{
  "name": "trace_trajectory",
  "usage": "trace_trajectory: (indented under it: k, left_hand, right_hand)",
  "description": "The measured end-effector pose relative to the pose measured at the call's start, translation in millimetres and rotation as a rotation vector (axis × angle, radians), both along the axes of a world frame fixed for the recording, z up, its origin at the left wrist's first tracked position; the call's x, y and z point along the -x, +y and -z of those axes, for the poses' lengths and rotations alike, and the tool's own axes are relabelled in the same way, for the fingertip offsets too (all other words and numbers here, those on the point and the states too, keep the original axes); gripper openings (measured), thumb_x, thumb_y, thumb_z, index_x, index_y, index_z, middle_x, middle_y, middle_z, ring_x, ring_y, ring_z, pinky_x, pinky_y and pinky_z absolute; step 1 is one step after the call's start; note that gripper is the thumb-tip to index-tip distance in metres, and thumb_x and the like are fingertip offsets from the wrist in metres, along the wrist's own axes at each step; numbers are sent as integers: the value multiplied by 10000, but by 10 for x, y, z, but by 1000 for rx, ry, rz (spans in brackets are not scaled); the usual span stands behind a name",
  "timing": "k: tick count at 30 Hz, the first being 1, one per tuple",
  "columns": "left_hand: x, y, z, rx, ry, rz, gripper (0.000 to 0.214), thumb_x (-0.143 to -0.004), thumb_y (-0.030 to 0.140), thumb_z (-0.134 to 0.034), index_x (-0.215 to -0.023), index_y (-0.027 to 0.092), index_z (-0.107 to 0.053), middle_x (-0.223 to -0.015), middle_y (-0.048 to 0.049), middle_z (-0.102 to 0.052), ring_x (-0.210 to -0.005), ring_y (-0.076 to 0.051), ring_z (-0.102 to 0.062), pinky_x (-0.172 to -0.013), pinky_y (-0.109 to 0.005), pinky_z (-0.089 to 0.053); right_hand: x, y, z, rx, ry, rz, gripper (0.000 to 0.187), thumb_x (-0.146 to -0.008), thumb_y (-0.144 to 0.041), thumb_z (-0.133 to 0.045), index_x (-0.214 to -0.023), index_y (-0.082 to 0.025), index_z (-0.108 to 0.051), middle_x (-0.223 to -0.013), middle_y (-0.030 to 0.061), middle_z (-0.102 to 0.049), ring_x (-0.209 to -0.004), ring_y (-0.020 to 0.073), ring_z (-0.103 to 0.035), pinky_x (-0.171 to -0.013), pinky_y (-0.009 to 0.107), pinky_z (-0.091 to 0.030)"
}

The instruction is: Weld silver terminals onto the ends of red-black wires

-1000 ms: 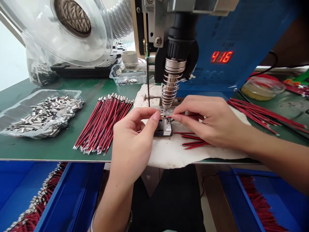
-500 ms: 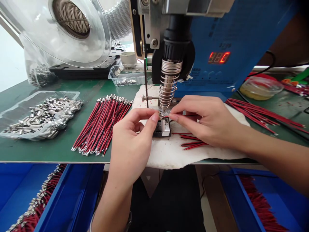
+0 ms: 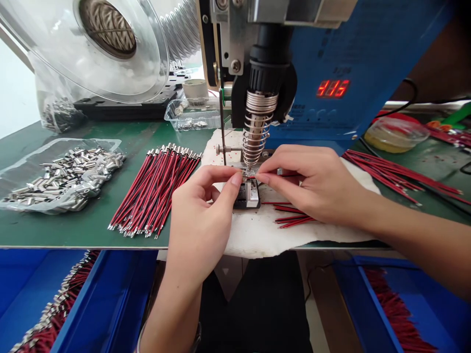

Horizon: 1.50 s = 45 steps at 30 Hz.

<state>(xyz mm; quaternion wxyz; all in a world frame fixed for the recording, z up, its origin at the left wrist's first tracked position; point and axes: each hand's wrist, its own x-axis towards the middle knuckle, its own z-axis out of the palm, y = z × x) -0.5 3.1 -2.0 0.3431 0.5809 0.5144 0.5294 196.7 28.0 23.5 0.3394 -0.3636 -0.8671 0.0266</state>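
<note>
Head view: both bare hands meet beneath the soldering head of a bench machine. The left hand [image 3: 204, 211] has thumb and forefinger brought together at the left side of a small metal fixture [image 3: 252, 195]; what lies between those fingertips is mostly hidden, so I cannot tell whether they are clamped on anything. The right hand [image 3: 312, 184] pinches a red wire [image 3: 252, 177] between thumb and forefinger, with the wire's end pointing left, over the fixture and just below the spring-wrapped iron [image 3: 256, 130]. Whether the iron's tip touches the work is too small to make out.

Under the fixture lies a white cloth [image 3: 253, 240], and a few loose red and black wires [image 3: 294, 218] rest on it below the right hand. Left of the left hand, a bundle of red and black wires [image 3: 152, 191] lies slanted on the green table [image 3: 84, 230], with metal pieces on its far ends. Farther left, a clear plastic tray [image 3: 16, 174] holds a heap of small metal connectors [image 3: 69, 171]. More red wires [image 3: 386, 171] lie beyond the right wrist, near the blue machine housing [image 3: 368, 59] (its red display [image 3: 332, 89] appears to read 415).
</note>
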Motion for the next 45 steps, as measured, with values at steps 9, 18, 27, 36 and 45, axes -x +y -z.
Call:
trace_trajectory:
  k: [9, 18, 27, 36, 45]
  left_hand:
    - [-5, 6, -1, 20, -5, -2, 170, -873, 408, -763, -902, 241, -773, -882, -30, -756, -724, -155, -652, -494, -234, -399]
    - [0, 9, 7, -1, 13, -2, 179, -876, 405, -762, -910, 230, -776, -851, -29, -749, -685, -149, -626, -497, -249, -383]
    - [-13, -4, 7, 4, 17, -30, 148, -874, 382, -763, -905, 239, -778, -843, -7, -751, -684, -123, -628, -514, -216, -401]
    - [-13, -4, -1, 21, 27, -38, 136, -862, 369, -770, -902, 239, -782, -865, -18, -755, -730, -132, -649, -506, -200, -403]
    - [-12, 8, -5, 36, 31, -49, 139, -854, 385, -780, -891, 252, -785, -839, -16, -752, -713, -130, -650, -492, -194, -392]
  right_hand:
    - [28, -16, 17, 26, 35, 31, 121, -967, -206, -638, -870, -191, -710, -782, 1, -696, -643, 130, -582, -629, 280, -426]
    - [42, -32, 13, 68, 56, 42, 128, -962, -191, -638, -859, -181, -713, -785, -5, -702, -647, 121, -583, -631, 270, -424]
    - [49, -43, 17, 81, 69, 40, 116, -965, -179, -654, -882, -153, -730, -794, -15, -694, -656, 96, -567, -638, 246, -425]
    - [45, -37, 20, 75, 70, 42, 103, -954, -158, -663, -881, -141, -733, -775, -16, -689, -641, 94, -565, -627, 253, -421]
    - [41, -49, 12, 65, 68, 48, 99, -950, -161, -662, -878, -154, -730, -774, -18, -690, -621, 97, -557, -614, 260, -418]
